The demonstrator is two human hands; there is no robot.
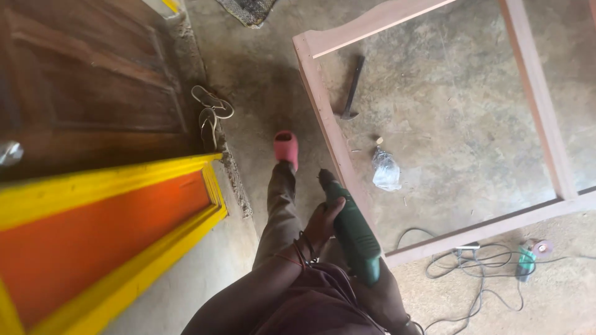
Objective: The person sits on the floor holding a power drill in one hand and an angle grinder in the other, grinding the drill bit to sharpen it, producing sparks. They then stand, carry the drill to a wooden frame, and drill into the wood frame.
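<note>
Both hands grip a green drill [352, 231] above the floor [447, 124]: left hand [323, 224] wrapped near its front, right hand [382, 298] closed at the rear. Beside it lies a wooden frame [329, 133], enclosing a hammer [352, 88] and plastic bag [385, 170]; cables [478, 273] are nearby

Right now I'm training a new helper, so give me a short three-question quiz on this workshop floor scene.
1. True or false: both hands hold the green drill.
2. What lies inside the wooden frame nearest its left rail: A) hammer, B) saw, C) brush?
3. What colour is the slipper on the person's foot?

Key: 1 true: left hand, right hand; 2 A; 3 pink.
</note>
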